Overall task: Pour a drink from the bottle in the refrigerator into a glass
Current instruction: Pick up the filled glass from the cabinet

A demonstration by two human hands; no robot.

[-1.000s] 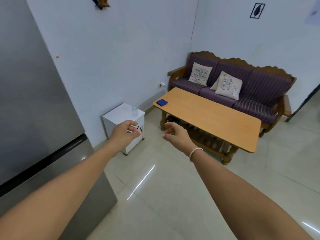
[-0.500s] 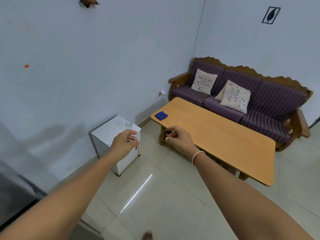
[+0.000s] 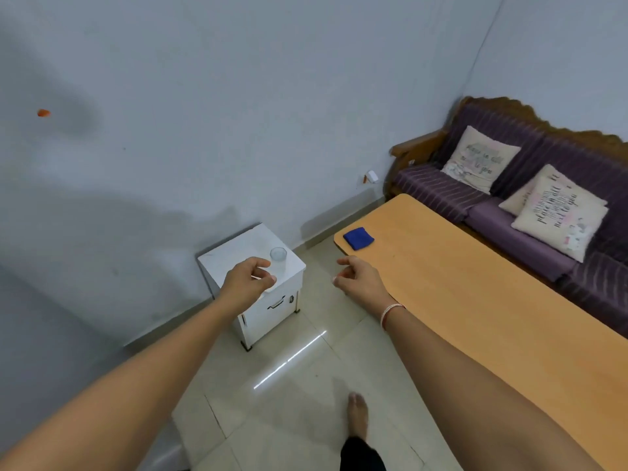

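**Reaching toward glass on white cabinet**

Extending both arms forward, empty. Left hand [image 3: 247, 283] hovering loosely curled, fingers part-open, gripping nothing; sitting in line with the near front edge of the white cabinet [image 3: 238, 253]. Glass [image 3: 278, 258] standing upright on cabinet top near its right front corner, just beyond and slightly right of left fingertips, apart from them. Long axis of glass running vertical, mouth up. Right hand [image 3: 360, 278] likewise half-curled and empty, hanging farther off, between cabinet and wooden table [image 3: 475, 300]. Judging left hand nearer, so likelier to take the glass. Bottle and refrigerator not showing.
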